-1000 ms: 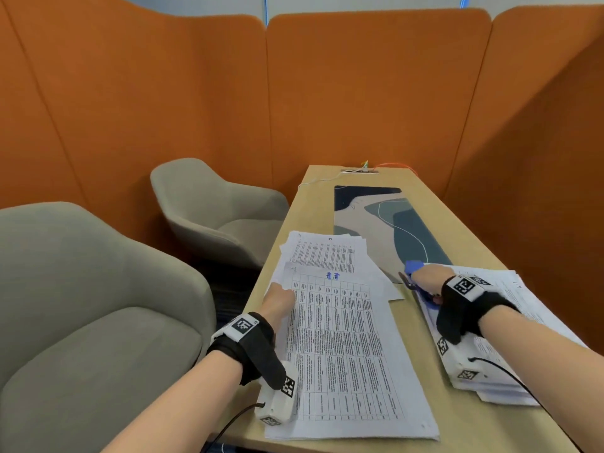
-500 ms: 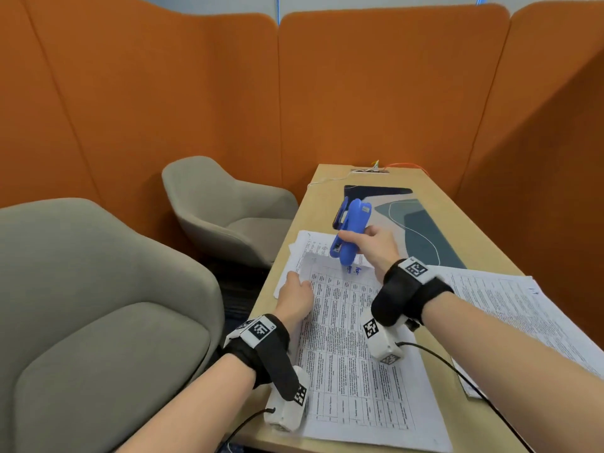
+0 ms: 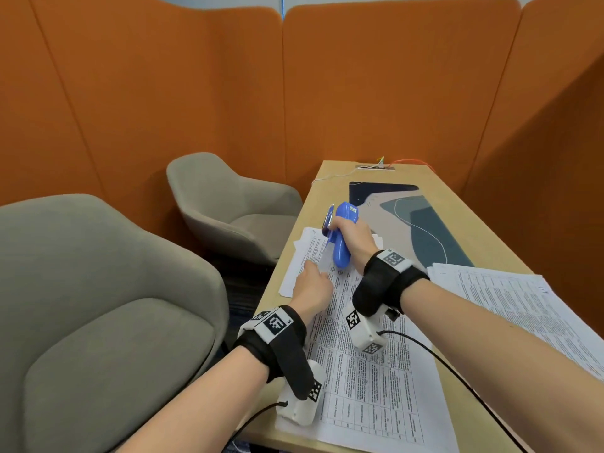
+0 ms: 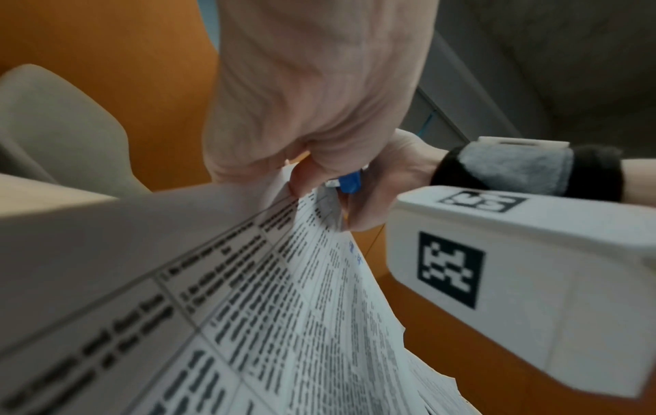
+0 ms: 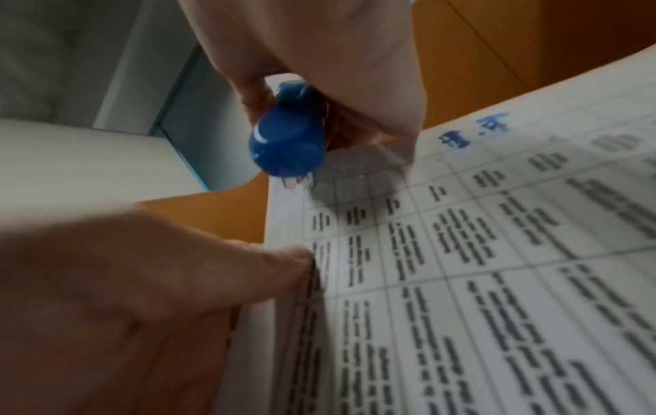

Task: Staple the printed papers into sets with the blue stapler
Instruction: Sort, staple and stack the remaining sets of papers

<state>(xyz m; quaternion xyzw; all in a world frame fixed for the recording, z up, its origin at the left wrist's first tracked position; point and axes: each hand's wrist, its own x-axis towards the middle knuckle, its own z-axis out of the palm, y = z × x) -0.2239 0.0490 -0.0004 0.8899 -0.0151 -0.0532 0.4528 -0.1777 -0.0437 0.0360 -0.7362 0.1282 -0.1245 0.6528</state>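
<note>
My right hand [image 3: 340,227] grips the blue stapler [image 3: 341,243], nose down, over the top left corner of the printed set [image 3: 369,364] in front of me. The right wrist view shows the stapler [image 5: 287,140] just above that corner. My left hand [image 3: 309,269] pinches the set's left edge near the same corner and lifts it slightly off the table. In the left wrist view its fingers [image 4: 305,179] hold the sheets, with a bit of the stapler [image 4: 349,182] behind them. More printed sheets [image 3: 302,253] lie under the corner.
A second pile of printed papers [image 3: 510,299] lies at the right on the wooden table [image 3: 474,230]. A patterned desk mat [image 3: 408,217] and cables [image 3: 376,165] are at the far end. Two grey armchairs [image 3: 98,322] [image 3: 228,207] stand left. Orange partitions surround the table.
My right hand took the stapler from by the right pile and carried it left to the front set's top corner. My left hand slid up the edge and raised the corner.
</note>
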